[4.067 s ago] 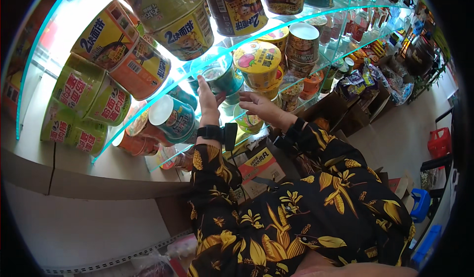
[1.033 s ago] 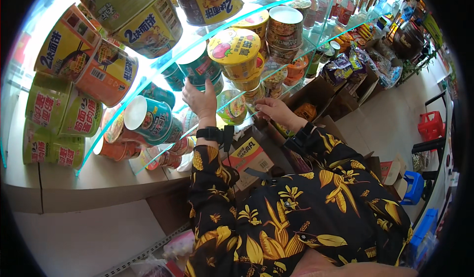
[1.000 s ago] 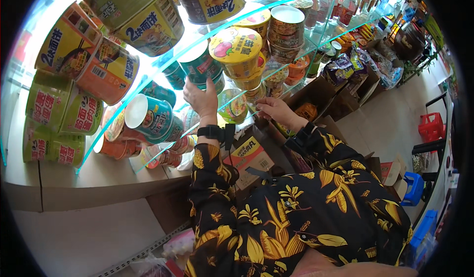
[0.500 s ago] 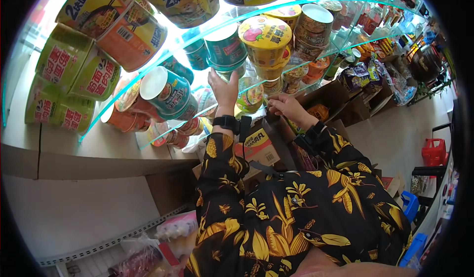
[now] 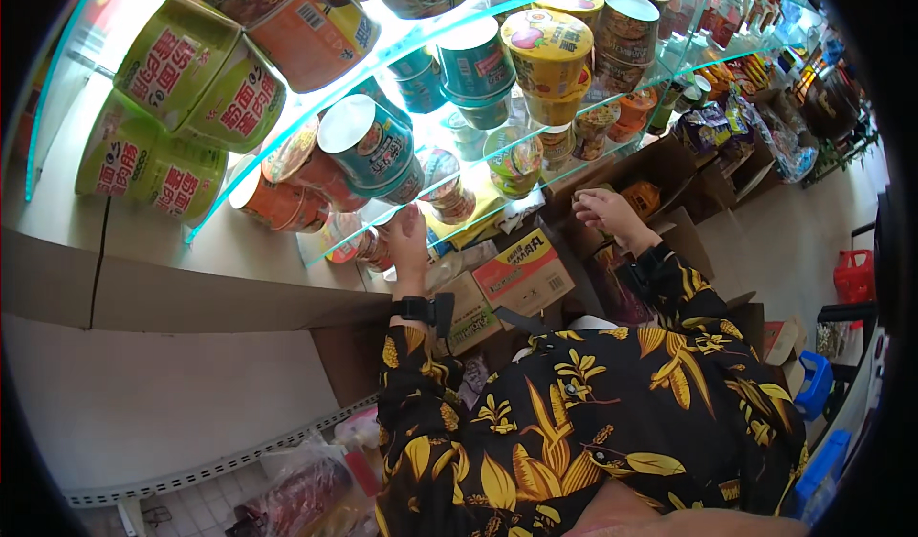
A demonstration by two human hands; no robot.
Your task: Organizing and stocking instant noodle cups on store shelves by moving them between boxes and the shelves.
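My left hand (image 5: 406,239) is at the front edge of the lower glass shelf (image 5: 449,184), just below a teal stack of instant noodle cups (image 5: 366,140). Its fingertips are partly hidden, so whether they grip the edge is unclear. Off to the right, my right hand (image 5: 612,218) hovers before the shelving with fingers curled in; anything pinched there is too small to make out. Between the hands, a green noodle cup (image 5: 514,162) and a stack of small cups (image 5: 446,188) show at the shelf. Higher up are a teal tub (image 5: 475,64) and a yellow one (image 5: 548,49).
Green noodle tubs (image 5: 177,64) are stacked at the left. A printed carton (image 5: 524,274) lies beneath the glass, between my arms. Open boxes with snack bags (image 5: 703,128) line the right side. A red jug (image 5: 853,276) and blue plastic items (image 5: 816,384) are at the far right.
My left hand has come down from the teal tub to the lower shelf edge. My right hand stays curled, now farther right in the picture. The view has shifted, moving the shelves rightward.
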